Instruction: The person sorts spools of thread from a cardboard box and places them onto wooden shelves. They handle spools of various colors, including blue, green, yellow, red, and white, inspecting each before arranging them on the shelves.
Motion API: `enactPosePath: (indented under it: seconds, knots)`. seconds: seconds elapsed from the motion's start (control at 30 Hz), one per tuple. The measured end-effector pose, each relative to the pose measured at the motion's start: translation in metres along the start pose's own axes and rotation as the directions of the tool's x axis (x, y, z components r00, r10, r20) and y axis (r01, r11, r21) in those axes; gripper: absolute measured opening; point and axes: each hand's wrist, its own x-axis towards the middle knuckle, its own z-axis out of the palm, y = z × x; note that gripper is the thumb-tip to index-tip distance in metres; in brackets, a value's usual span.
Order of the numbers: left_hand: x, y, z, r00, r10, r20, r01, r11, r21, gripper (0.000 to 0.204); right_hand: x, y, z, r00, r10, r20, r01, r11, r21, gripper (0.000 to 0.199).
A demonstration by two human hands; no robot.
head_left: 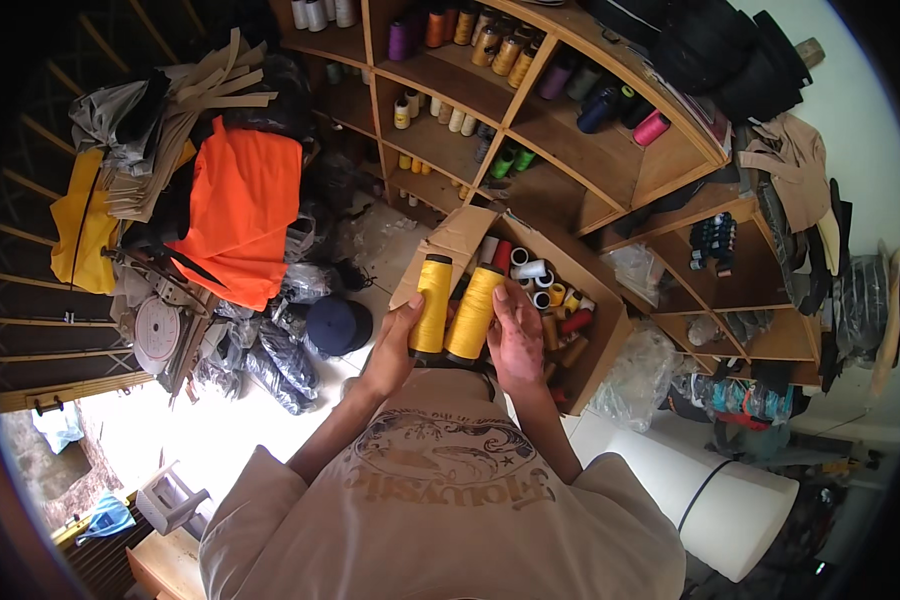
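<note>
Two tall spools of yellow thread are held side by side in front of me. My left hand is closed round the left yellow thread spool. Round the right yellow thread spool, tilted slightly to the right, my right hand is closed, its thumb along the side. Both spools have dark ends. Just beyond and beneath them stands a cardboard box with its flap folded outward. Several loose spools lie inside, among them a white one and a red one.
A wooden shelf with thread spools in many colours rises beyond the box. At the left are orange fabric, plastic-wrapped bundles and a dark blue cap. A clear plastic bag and a white roll lie at the right.
</note>
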Motion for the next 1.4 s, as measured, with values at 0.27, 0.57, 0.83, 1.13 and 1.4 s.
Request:
enactPosePath:
  seconds: [0.27,0.57,0.83,1.13,1.4]
  knots:
    - [-0.006,0.013,-0.027,0.999,-0.005,0.040,0.008,0.996,-0.084,0.052,0.000,0.013,0.027,0.999,0.002,0.037,-0.001,1.000,-0.026,0.031]
    - [-0.004,0.029,-0.041,0.994,0.001,0.109,0.002,1.000,-0.026,0.052,0.005,0.015,0.043,0.995,0.009,0.097,-0.006,1.000,-0.026,0.030]
    - [-0.002,0.037,-0.045,0.987,-0.028,0.160,0.032,0.999,-0.023,0.055,0.007,0.017,0.048,0.994,0.036,0.099,-0.035,0.999,-0.009,0.031]
    - [0.001,0.045,-0.045,0.984,-0.033,0.174,0.037,0.999,-0.020,0.055,0.012,0.014,0.052,0.992,0.053,0.114,-0.054,0.999,-0.002,0.033]
    - [0.001,0.050,-0.039,0.994,-0.030,0.108,0.031,0.999,-0.011,0.049,0.013,0.012,0.057,0.993,0.064,0.100,-0.063,0.998,-0.009,0.031]
